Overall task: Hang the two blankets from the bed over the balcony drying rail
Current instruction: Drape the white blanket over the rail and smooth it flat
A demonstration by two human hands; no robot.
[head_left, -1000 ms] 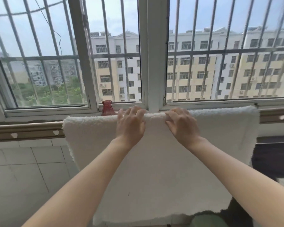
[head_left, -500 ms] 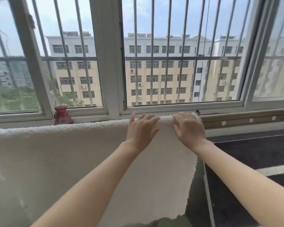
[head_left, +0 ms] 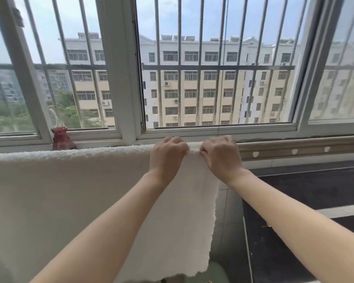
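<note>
Along the long beige drying rail (head_left: pixel 278 149) under the barred window, one fluffy white blanket (head_left: pixel 70 190) hangs draped, its top fold running from the left edge of view to the two hands. Both have hold of it: left hand (head_left: pixel 168 154) and right hand (head_left: pixel 221 156) sit side by side, fingers curled tight over the top fold at the blanket's right end. One dark red glass vase (head_left: pixel 61 138) stands on the sill behind the fold, its base hidden by the blanket, and the rail's bare stretch to the right shows four pale marks.
</note>
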